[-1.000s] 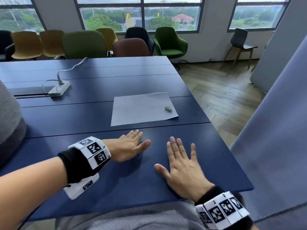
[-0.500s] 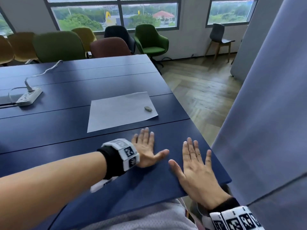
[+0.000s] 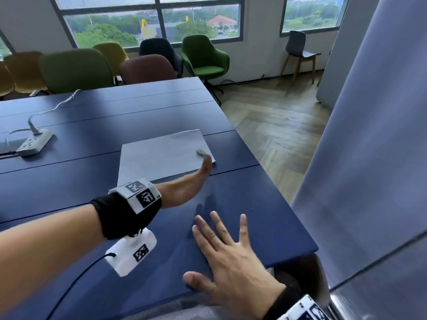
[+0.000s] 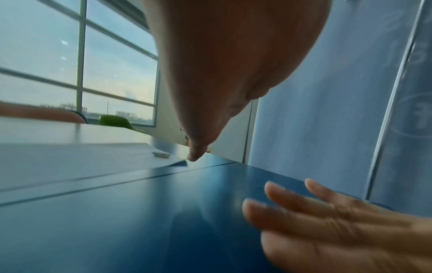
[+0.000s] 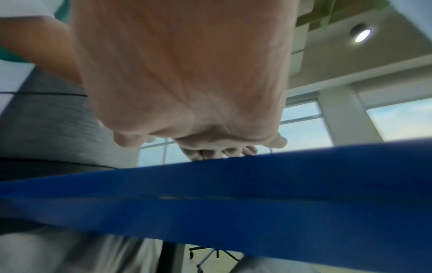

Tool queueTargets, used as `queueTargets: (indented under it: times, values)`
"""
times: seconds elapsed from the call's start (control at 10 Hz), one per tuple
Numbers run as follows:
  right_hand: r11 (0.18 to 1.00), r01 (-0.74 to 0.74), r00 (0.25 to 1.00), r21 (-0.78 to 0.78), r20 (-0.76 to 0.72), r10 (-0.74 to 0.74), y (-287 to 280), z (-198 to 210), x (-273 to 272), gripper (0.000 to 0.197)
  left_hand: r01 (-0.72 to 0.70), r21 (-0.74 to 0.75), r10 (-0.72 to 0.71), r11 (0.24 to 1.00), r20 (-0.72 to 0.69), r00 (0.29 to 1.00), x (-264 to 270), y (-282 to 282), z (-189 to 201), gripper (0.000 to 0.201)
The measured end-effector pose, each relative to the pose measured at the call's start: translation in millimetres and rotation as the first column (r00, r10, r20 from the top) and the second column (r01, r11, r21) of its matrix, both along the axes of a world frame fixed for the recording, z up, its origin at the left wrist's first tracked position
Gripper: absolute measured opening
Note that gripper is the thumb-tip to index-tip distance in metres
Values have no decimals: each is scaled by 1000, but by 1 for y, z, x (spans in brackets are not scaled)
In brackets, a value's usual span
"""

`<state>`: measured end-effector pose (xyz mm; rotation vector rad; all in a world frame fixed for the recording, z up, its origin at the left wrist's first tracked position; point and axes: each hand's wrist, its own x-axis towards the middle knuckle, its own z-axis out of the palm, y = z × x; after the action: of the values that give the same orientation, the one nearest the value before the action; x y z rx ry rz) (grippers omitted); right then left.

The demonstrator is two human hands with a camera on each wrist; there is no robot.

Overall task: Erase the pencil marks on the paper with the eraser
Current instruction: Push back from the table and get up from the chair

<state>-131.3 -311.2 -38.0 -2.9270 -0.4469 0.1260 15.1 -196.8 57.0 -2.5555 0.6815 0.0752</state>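
In the head view, a pale grey rectangular sheet of paper lay flat on the dark blue slatted table. A small grey oval lump sat on the sheet close to its right edge. The left hand stretched edge-on toward the sheet's near right corner. Its grip was empty, the fingers straight and pressed together, and the foremost fingertip was just short of the lump. The right hand lay palm down on the table, well to the near side of the sheet, its grip splayed wide and clasping nothing. A white power strip rested on the table well to the left of the sheet.

In the left wrist view, the left hand tapered down to one fingertip at the sheet's near corner. Whether it touched the paper could not be told. The lump lay on the sheet just beside that fingertip, untouched. The right hand showed blurred, fingers apart on the table.

In the right wrist view, the right hand pressed flat above the table's edge, and the sheet was hidden.
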Motion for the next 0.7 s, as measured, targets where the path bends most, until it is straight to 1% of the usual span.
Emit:
queueTargets:
  times: [0.1, 0.2, 0.3, 0.4, 0.5, 0.6, 0.7]
  values:
    - [996, -85, 995, 3, -57, 85, 14, 3, 14, 89, -463, -460, 120, 757, -599, 791, -12, -2, 19, 53]
    - [992, 124, 986, -32, -106, -126, -21, 2, 29, 95, -484, -536, -103, 691, -736, 669, -18, 11, 24, 63]
    - [951, 289, 940, -107, -158, -303, -56, 7, 35, 98, -447, -515, -118, 732, -741, 661, -10, 24, 9, 54]
    - [960, 257, 950, -116, -153, -272, -46, 16, 36, 97, -511, -501, -60, 699, -752, 656, -4, 24, 0, 50]
    - [996, 54, 993, -76, -101, -62, -4, 18, 32, 102, -456, -484, -86, 747, -751, 655, -5, 18, -4, 55]
    - [997, -45, 988, -69, -151, 34, 16, 12, 31, 101, -422, -499, -117, 758, -739, 663, -5, 15, -3, 70]
    - [991, 98, 985, -95, -135, -111, -12, 4, 40, 101, -413, -490, -114, 768, -739, 664, -6, 16, -3, 65]
